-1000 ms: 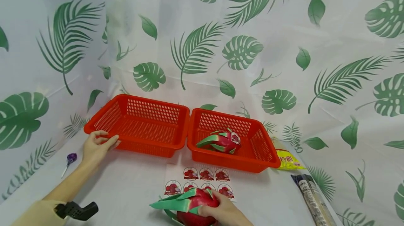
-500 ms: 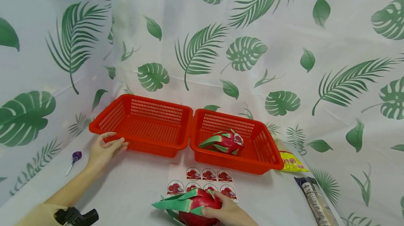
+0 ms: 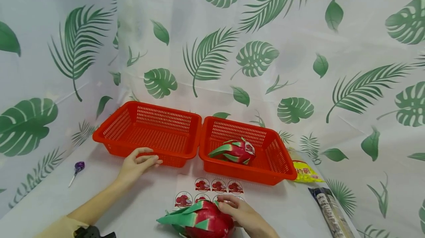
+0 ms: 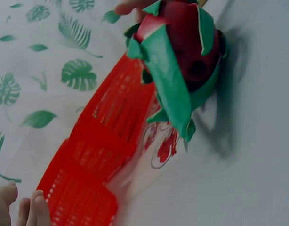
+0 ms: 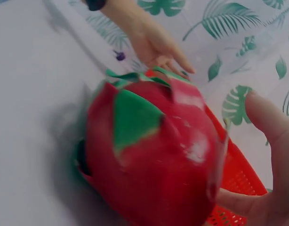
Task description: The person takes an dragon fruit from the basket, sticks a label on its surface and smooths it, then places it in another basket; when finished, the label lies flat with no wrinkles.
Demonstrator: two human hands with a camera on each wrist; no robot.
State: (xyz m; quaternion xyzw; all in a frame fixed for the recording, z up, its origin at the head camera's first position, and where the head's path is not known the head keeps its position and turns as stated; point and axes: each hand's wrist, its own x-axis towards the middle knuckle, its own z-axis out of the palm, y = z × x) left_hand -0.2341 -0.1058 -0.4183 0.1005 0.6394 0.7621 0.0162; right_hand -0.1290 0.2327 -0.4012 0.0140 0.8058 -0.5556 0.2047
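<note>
A red dragon fruit [image 3: 212, 221] with green scales lies on the white table at the front, its long green tips pointing left. My right hand [image 3: 242, 214] is at its right side; in the right wrist view the thumb [image 5: 271, 122] stands off the skin while a finger reaches the fruit's side. My left hand [image 3: 134, 168] hovers with loosely bent fingers before the left red basket [image 3: 176, 152], holding nothing. A sheet of round dragon fruit stickers [image 3: 202, 185] lies behind the fruit, partly covered by it. Another dragon fruit [image 3: 237, 152], bearing a sticker, lies in the right red basket [image 3: 239, 171].
The two baskets stand side by side at the back, against a leaf-print curtain [image 3: 212, 61]. A purple lollipop [image 3: 79, 166] lies at the left. On the right are a yellow packet [image 3: 305, 171] and a long clear-and-dark package [image 3: 332, 212].
My left hand has moved right along the left basket's front. My right hand has loosened from the front dragon fruit and shifted slightly right, its thumb coming away.
</note>
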